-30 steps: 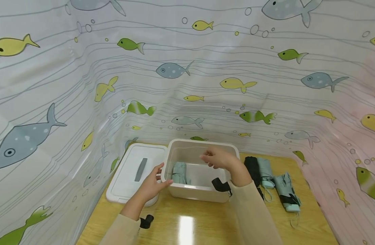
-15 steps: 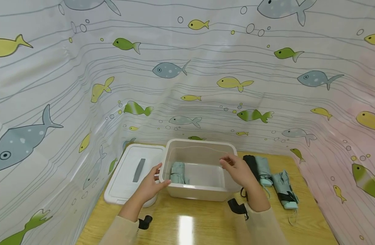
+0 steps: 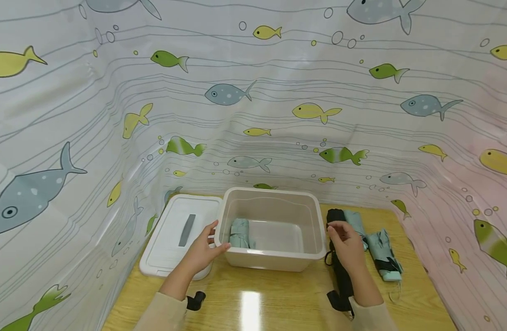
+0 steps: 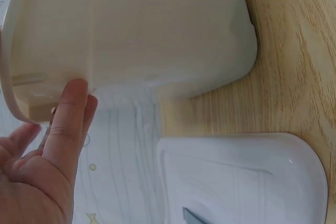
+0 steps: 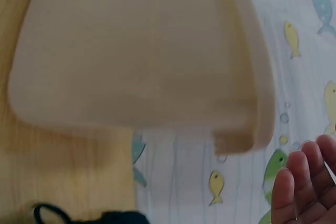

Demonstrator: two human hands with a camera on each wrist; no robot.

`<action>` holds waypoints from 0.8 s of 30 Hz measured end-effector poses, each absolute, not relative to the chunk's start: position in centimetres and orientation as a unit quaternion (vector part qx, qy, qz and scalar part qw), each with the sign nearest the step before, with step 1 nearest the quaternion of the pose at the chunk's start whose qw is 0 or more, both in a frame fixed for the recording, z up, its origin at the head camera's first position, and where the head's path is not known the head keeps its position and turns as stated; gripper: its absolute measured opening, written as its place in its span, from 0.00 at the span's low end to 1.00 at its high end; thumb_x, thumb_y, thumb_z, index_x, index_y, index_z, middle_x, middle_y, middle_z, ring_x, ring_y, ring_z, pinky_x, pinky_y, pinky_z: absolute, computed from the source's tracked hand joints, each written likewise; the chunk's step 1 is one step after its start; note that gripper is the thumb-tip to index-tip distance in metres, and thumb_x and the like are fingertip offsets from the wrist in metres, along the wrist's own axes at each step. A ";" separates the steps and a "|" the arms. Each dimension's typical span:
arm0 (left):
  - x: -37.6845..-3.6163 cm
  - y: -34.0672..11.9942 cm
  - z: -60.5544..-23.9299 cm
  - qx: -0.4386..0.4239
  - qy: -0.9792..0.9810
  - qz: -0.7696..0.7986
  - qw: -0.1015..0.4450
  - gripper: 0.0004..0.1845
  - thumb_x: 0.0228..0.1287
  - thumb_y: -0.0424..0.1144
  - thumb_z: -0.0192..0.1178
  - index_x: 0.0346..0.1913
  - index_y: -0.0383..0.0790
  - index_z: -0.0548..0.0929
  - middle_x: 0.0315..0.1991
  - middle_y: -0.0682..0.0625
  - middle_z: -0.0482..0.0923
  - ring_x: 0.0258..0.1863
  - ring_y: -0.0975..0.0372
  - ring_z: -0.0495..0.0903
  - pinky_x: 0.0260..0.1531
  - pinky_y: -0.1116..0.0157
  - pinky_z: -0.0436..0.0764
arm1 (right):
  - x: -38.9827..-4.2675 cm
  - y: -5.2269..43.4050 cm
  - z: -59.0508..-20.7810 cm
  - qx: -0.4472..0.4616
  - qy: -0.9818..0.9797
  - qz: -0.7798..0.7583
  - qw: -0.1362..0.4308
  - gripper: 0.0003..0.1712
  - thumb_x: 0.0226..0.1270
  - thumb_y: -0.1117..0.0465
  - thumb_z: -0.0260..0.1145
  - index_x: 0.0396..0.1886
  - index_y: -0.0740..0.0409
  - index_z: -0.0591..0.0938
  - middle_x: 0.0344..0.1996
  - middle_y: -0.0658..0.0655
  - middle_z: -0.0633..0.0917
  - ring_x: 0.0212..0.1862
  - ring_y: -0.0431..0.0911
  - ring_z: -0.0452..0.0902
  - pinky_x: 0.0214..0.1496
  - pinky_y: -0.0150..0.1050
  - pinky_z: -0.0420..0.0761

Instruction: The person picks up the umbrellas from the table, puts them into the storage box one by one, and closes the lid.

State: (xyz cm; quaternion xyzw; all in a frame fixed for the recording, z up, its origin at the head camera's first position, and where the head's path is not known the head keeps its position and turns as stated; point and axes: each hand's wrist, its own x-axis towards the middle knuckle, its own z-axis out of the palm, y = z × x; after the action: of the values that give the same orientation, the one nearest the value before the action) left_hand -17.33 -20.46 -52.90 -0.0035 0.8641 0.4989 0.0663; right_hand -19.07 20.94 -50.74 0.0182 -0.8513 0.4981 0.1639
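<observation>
The bin point(image 3: 270, 262) stands between the two hands on the wooden table point(image 3: 286, 299), with one folded grey-green umbrella point(image 3: 239, 233) lying inside it at the left end, near the left hand point(image 3: 203, 250). That hand grasps the bin at its left front corner, the thumb at the rim and the fingers stretched along the outer wall, as the left wrist view also shows. The right hand point(image 3: 346, 243) is outside the bin, just beyond its right end and over a black folded umbrella point(image 3: 340, 269), part of which it hides. Its fingers are loosely bent and slightly apart with nothing between them; whether they touch the black umbrella cannot be told. Half a second earlier this hand was over the bin's right end; it has since moved out to the right, while the left hand and the umbrella in the bin keep their places. Both forearms reach forward from the near edge, in pale sleeves point(image 3: 164, 310). A second grey-green umbrella point(image 3: 356, 221) lies close beside the black one, partly covered by the hand, and a third point(image 3: 384, 255) lies farther right. The white lid point(image 3: 164, 243) with its grey handle point(image 3: 187, 230) lies left of the bin.
</observation>
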 end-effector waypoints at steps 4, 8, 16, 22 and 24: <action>-17.3 -20.4 -52.9 -0.002 0.865 0.498 0.066 0.52 0.60 0.57 0.70 0.80 0.45 0.54 0.69 0.35 0.65 0.63 0.41 0.72 0.56 0.44 0.77 | -18.4 22.7 -52.1 -0.019 -0.860 0.478 0.177 0.10 0.74 0.58 0.65 0.47 0.59 0.85 0.36 0.57 0.85 0.35 0.31 0.75 0.37 0.23 0.73; -17.3 -20.4 -52.9 -0.004 0.865 0.498 0.066 0.52 0.60 0.57 0.71 0.80 0.44 0.54 0.69 0.34 0.65 0.63 0.41 0.72 0.56 0.45 0.77 | -17.7 24.3 -53.6 -0.064 -0.876 0.450 0.160 0.12 0.75 0.56 0.63 0.50 0.58 0.84 0.40 0.57 0.85 0.36 0.30 0.73 0.38 0.23 0.72; -17.3 -20.5 -52.7 -0.013 0.859 0.508 0.066 0.52 0.59 0.56 0.72 0.79 0.44 0.55 0.68 0.34 0.65 0.63 0.41 0.72 0.54 0.47 0.79 | -17.1 27.2 -56.6 -0.100 -0.902 0.403 0.120 0.18 0.77 0.49 0.59 0.53 0.57 0.82 0.44 0.57 0.84 0.43 0.42 0.76 0.41 0.33 0.77; -17.4 -20.4 -52.9 -0.009 0.862 0.503 0.064 0.52 0.59 0.57 0.71 0.79 0.44 0.55 0.69 0.34 0.65 0.63 0.40 0.72 0.56 0.45 0.77 | -16.7 28.6 -57.7 -0.105 -0.913 0.393 0.032 0.24 0.78 0.47 0.57 0.58 0.63 0.78 0.49 0.65 0.82 0.49 0.58 0.78 0.41 0.46 0.81; -17.3 -20.4 -52.8 -0.006 0.862 0.503 0.063 0.52 0.60 0.57 0.71 0.79 0.44 0.55 0.68 0.34 0.65 0.63 0.40 0.72 0.56 0.45 0.77 | -16.5 28.9 -58.1 -0.102 -0.914 0.393 -0.001 0.26 0.78 0.48 0.56 0.60 0.64 0.76 0.51 0.66 0.80 0.51 0.60 0.77 0.43 0.51 0.81</action>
State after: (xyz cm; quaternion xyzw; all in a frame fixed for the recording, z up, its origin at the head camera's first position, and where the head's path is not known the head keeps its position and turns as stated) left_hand -17.35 -20.38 -52.82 -0.0063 0.8620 0.5030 0.0629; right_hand -16.51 28.87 -58.09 -0.1022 -0.9137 0.3934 -0.0015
